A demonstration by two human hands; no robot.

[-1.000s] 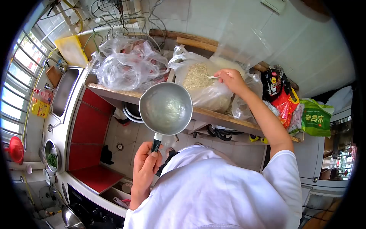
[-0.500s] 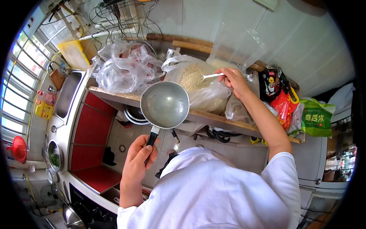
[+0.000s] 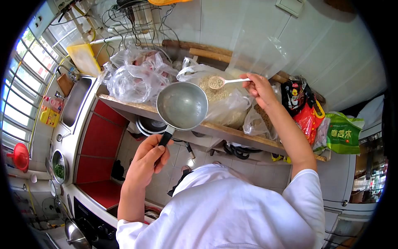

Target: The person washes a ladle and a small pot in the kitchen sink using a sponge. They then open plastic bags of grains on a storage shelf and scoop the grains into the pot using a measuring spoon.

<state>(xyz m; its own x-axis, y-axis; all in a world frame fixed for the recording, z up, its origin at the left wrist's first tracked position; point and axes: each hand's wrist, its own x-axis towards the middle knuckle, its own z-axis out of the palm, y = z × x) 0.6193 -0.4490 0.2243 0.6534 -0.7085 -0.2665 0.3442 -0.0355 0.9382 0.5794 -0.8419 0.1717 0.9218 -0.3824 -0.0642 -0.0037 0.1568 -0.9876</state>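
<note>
My left hand (image 3: 146, 159) is closed round the black handle of a metal saucepan (image 3: 182, 106). The pan hangs just in front of the shelf edge, and its inside shows no grain. In the closed fingers of my right hand (image 3: 260, 90) is a white spoon (image 3: 235, 80), its bowl heaped with pale grains. It hovers over an opened clear plastic bag (image 3: 191, 71) that holds more pale grain (image 3: 216, 95), which looks like rice or oats. A smaller clear bag with brown contents (image 3: 256, 121) sits below my right wrist.
Knotted clear plastic bags (image 3: 137, 79) fill the shelf's left end. Black, red and green packets (image 3: 342, 130) stand at its right. The wooden shelf edge (image 3: 244, 138) runs below. Further left are a sink (image 3: 76, 101) and a bowl of greens (image 3: 60, 168).
The spoon has risen out of the grain and now carries a load, its bowl in view. The saucepan has shifted slightly up and right.
</note>
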